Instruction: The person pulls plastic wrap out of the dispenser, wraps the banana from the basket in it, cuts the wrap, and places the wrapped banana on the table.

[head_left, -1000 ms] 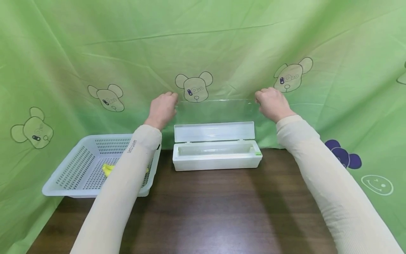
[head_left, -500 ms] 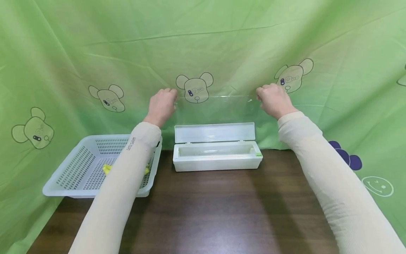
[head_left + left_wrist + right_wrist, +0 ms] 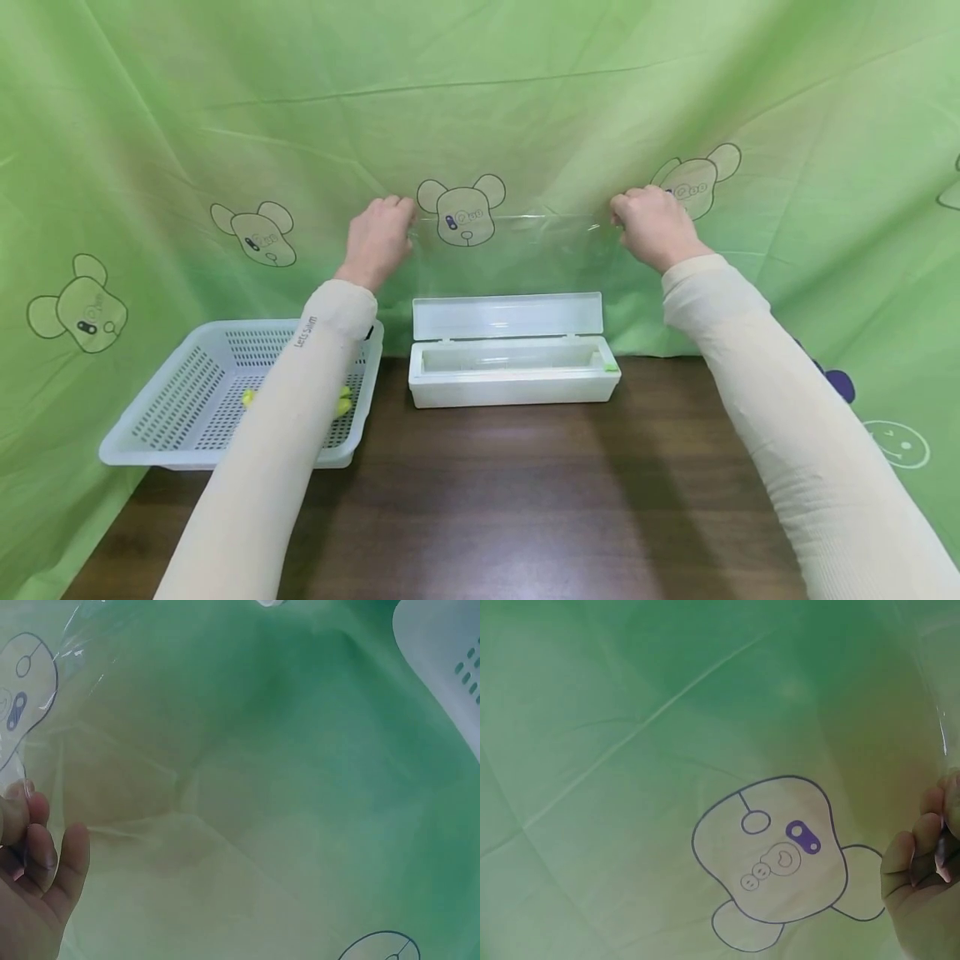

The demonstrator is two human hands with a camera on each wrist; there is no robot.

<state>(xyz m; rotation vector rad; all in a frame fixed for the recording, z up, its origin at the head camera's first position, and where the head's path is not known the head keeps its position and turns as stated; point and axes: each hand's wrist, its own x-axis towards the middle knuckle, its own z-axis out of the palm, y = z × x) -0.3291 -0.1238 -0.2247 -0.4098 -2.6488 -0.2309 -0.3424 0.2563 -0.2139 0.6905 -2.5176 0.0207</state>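
Note:
A sheet of clear plastic wrap (image 3: 517, 237) hangs stretched between both hands, above a white wrap dispenser box (image 3: 514, 392) whose lid stands raised at the back. My left hand (image 3: 377, 242) pinches the sheet's left upper corner; in the left wrist view, thumb and index finger of the left hand (image 3: 41, 862) meet on the film. The right upper corner is pinched by my right hand (image 3: 656, 225). At the edge of the right wrist view, the right hand (image 3: 926, 870) has its fingers curled by the film's edge. Inside the box, a clear roll (image 3: 510, 358) shows.
At the left stands a pale blue perforated basket (image 3: 142, 437) with yellow items (image 3: 342, 407) in it, partly hidden by the left sleeve. A green printed curtain (image 3: 570, 100) rises behind the dark wooden table (image 3: 517, 500).
Both hands have moved upward and slightly apart, and the top edge of the plastic wrap has risen with them. The dispenser box and basket stay in place.

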